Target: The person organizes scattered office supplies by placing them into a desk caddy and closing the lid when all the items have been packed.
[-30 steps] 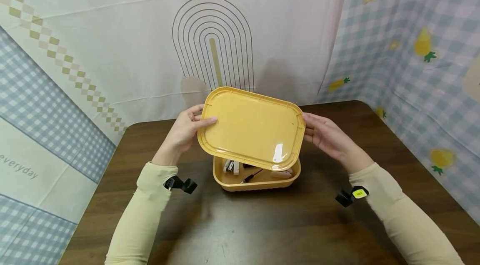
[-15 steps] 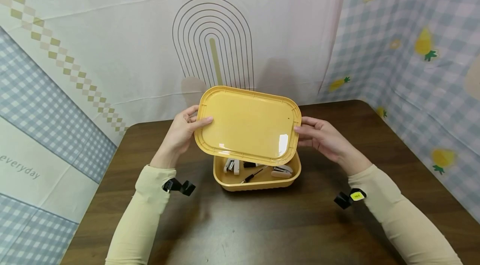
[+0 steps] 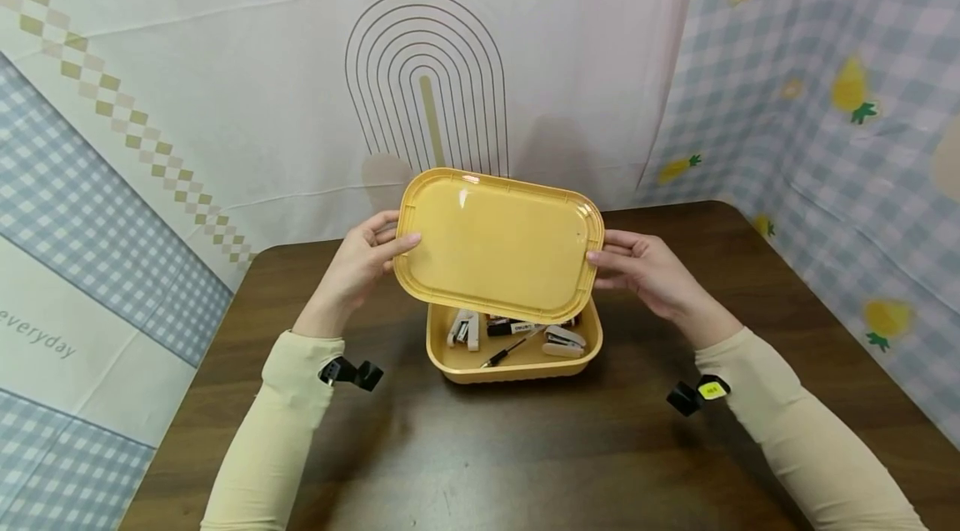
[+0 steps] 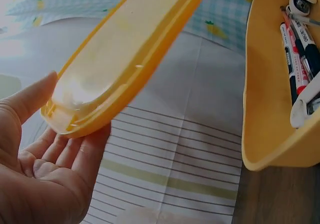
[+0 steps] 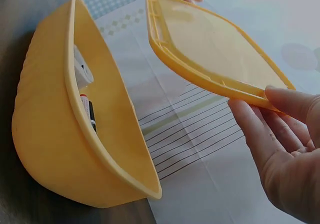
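A yellow lid (image 3: 495,243) is held up and tilted above a yellow box (image 3: 510,374), its rimmed face toward the head camera. My left hand (image 3: 358,264) grips the lid's left edge, thumb on the near face and fingers behind. On the opposite edge, my right hand (image 3: 648,273) pinches the lid between thumb and fingers, which the right wrist view also shows. Inside the box lie a white stapler (image 3: 463,331), another stapler (image 3: 564,342), a black pen (image 3: 501,353) and a marker (image 3: 510,328). The lid covers the back part of the box in the head view.
The box stands on a dark wooden table (image 3: 525,464). Behind the table hangs a white cloth (image 3: 285,97) with an arch print, and a checked cloth (image 3: 810,181) hangs at the right. Several pens and markers (image 4: 300,48) lie together in the box.
The lid has shifted slightly left and up and tilted, uncovering more of the box's contents. My right hand has moved its grip lower on the edge, thumb now on the near face.
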Action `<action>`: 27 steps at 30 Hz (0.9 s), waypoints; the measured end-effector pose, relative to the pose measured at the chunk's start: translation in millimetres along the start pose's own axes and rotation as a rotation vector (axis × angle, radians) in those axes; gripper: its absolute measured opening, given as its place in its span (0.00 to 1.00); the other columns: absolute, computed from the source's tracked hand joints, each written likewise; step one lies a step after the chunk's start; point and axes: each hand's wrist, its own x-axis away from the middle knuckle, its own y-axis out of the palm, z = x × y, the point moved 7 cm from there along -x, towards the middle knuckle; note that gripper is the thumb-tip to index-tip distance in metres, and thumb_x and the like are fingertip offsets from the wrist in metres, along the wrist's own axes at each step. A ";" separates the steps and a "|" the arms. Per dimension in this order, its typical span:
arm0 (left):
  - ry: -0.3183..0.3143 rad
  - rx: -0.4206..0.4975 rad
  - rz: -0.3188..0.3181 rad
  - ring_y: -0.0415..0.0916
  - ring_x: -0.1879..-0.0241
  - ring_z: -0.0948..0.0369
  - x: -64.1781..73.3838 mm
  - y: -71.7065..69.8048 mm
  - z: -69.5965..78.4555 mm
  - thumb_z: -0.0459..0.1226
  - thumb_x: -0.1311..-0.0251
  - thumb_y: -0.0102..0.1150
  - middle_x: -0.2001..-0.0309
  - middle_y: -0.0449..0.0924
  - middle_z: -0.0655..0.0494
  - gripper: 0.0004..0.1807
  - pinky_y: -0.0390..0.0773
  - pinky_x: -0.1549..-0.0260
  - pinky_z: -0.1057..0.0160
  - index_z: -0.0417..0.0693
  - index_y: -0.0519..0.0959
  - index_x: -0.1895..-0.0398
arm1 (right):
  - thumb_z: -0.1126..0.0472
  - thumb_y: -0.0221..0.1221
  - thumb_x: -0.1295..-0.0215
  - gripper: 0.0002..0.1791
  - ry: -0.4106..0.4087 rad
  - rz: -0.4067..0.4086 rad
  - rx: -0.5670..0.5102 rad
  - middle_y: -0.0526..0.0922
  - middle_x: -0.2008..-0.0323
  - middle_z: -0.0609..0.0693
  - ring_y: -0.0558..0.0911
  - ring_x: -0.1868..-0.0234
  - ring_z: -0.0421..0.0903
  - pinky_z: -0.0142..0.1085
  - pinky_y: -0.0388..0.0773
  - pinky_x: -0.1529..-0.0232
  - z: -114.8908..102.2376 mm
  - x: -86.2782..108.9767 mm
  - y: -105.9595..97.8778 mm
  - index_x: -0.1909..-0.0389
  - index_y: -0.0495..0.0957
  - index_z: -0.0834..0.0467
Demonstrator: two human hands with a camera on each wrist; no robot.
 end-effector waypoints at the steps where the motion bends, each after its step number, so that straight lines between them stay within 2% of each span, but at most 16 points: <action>1: 0.005 -0.008 0.007 0.85 0.57 0.58 0.4 -1.5 0.6 0.31 0.32 0.61 0.52 0.85 0.51 0.22 0.84 0.58 0.60 0.38 0.72 0.36 | 0.70 0.59 0.29 0.16 -0.016 0.014 0.007 0.88 0.55 0.50 0.88 0.58 0.46 0.42 0.85 0.59 -1.6 -0.3 -0.5 0.42 0.78 0.60; 8: 0.010 -0.019 0.024 0.80 0.52 0.62 3.4 -11.2 -0.4 0.31 0.30 0.56 0.50 0.81 0.54 0.24 0.80 0.51 0.63 0.33 0.68 0.33 | 0.73 0.62 0.33 0.15 -0.134 0.086 0.037 0.89 0.58 0.49 0.89 0.60 0.46 0.40 0.85 0.63 -12.9 -0.7 -1.7 0.47 0.82 0.59; 13: 0.002 0.038 -0.004 0.80 0.49 0.59 7.3 -16.5 1.4 0.31 0.27 0.54 0.48 0.80 0.52 0.26 0.79 0.46 0.60 0.36 0.64 0.30 | 0.74 0.62 0.34 0.15 -0.227 0.110 0.078 0.89 0.58 0.49 0.89 0.61 0.46 0.40 0.85 0.63 -20.9 1.9 -0.8 0.48 0.84 0.61; 17: -0.026 0.045 -0.036 0.80 0.47 0.57 10.8 -20.3 4.7 0.36 0.24 0.50 0.44 0.77 0.47 0.28 0.75 0.41 0.54 0.33 0.59 0.27 | 0.72 0.64 0.34 0.16 -0.306 0.142 0.163 0.89 0.58 0.49 0.89 0.61 0.45 0.38 0.84 0.61 -29.6 5.3 -0.4 0.46 0.83 0.65; 20: -0.057 0.018 -0.054 0.80 0.46 0.56 12.2 -22.3 5.9 0.42 0.23 0.49 0.41 0.74 0.43 0.32 0.72 0.38 0.51 0.31 0.57 0.26 | 0.70 0.65 0.34 0.16 -0.356 0.186 0.281 0.89 0.58 0.47 0.88 0.60 0.42 0.35 0.84 0.60 -35.7 9.1 -1.1 0.46 0.83 0.65; 25: -0.110 0.018 -0.095 0.81 0.47 0.57 13.5 -23.2 4.2 0.46 0.21 0.44 0.43 0.77 0.44 0.33 0.75 0.41 0.56 0.25 0.58 0.28 | 0.67 0.66 0.34 0.17 -0.431 0.240 0.441 0.89 0.57 0.45 0.88 0.59 0.41 0.32 0.83 0.59 -42.5 15.9 0.6 0.45 0.83 0.64; 27: -0.132 0.012 -0.116 0.81 0.46 0.57 14.4 -23.7 2.4 0.48 0.21 0.43 0.46 0.80 0.47 0.35 0.77 0.43 0.59 0.24 0.59 0.29 | 0.69 0.66 0.35 0.17 -0.504 0.245 0.482 0.88 0.56 0.45 0.88 0.58 0.40 0.30 0.83 0.59 -46.8 19.4 3.6 0.45 0.84 0.63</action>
